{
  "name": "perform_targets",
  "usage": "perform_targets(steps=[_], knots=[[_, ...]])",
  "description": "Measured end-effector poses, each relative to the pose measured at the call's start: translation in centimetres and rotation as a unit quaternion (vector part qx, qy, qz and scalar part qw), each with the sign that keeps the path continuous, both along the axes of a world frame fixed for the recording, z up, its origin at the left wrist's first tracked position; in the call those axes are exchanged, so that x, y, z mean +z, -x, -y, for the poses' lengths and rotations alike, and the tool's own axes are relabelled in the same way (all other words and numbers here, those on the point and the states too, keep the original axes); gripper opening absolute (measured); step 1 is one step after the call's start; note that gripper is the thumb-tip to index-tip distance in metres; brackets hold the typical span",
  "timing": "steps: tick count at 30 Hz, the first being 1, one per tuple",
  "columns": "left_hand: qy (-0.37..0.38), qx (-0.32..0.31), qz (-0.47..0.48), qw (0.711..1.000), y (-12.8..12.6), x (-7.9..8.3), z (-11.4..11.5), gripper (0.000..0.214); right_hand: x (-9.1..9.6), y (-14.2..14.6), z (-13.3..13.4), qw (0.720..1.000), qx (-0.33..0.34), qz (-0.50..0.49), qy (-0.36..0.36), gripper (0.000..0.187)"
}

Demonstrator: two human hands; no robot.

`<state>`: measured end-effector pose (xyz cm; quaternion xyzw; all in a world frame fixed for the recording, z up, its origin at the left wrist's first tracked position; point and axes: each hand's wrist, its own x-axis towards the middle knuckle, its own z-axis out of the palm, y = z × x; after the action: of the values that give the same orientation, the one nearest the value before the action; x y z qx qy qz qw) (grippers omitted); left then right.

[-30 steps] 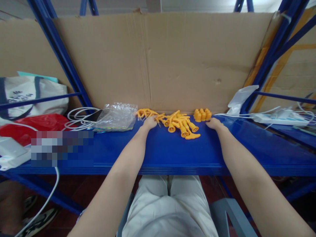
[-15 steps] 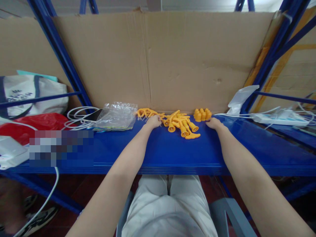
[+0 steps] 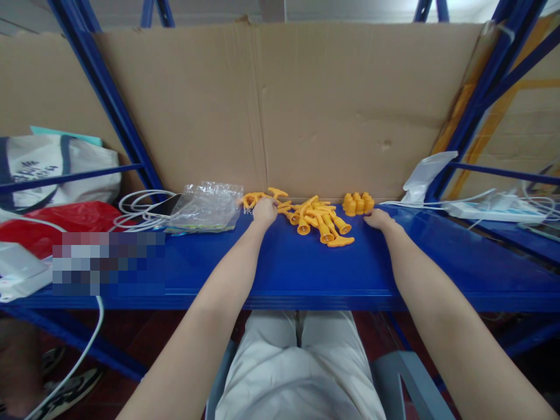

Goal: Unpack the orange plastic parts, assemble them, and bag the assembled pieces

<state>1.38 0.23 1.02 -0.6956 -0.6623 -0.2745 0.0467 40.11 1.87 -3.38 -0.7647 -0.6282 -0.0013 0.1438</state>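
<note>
From my remote seat I see a cardboard panel (image 3: 328,105) filling the upper frame, with the blue table (image 3: 315,274) across the middle below it. Clear plastic bags (image 3: 212,207) lie left of centre. The yellow pile (image 3: 325,224) of flared and handled pieces sits at centre. My left hand (image 3: 265,213), at its left, grips a yellow T-shaped piece (image 3: 278,191) raised above the fingers. My right hand (image 3: 378,219) rests right of centre, just beside the yellow knob cluster (image 3: 357,203); I can't tell whether it grasps anything.
</note>
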Motion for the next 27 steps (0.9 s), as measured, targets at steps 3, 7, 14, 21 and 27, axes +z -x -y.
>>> perform_targets(steps=[3,7,14,21,27], knots=[[-0.003,0.028,0.036,0.999,1.3,-0.6,-0.6,0.037,0.2,0.3,0.2,0.999,-0.023,-0.015,0.022,0.051],[0.033,0.065,0.091,0.993,2.3,-1.6,-1.5,0.039,0.3,0.5,0.2,0.999,-0.027,-0.018,0.023,0.050],[0.039,0.056,0.020,0.998,2.1,-2.1,-2.6,0.053,0.0,0.1,-0.2,1.000,-0.021,-0.013,0.016,0.049],[0.069,0.068,0.048,0.994,2.0,-2.5,-2.8,0.056,-0.1,-0.1,-0.4,0.999,-0.022,-0.017,0.016,0.047],[0.055,0.027,0.058,0.996,2.0,-2.7,-3.1,0.060,-0.2,-0.4,-0.5,1.000,0.001,-0.018,0.003,0.050]])
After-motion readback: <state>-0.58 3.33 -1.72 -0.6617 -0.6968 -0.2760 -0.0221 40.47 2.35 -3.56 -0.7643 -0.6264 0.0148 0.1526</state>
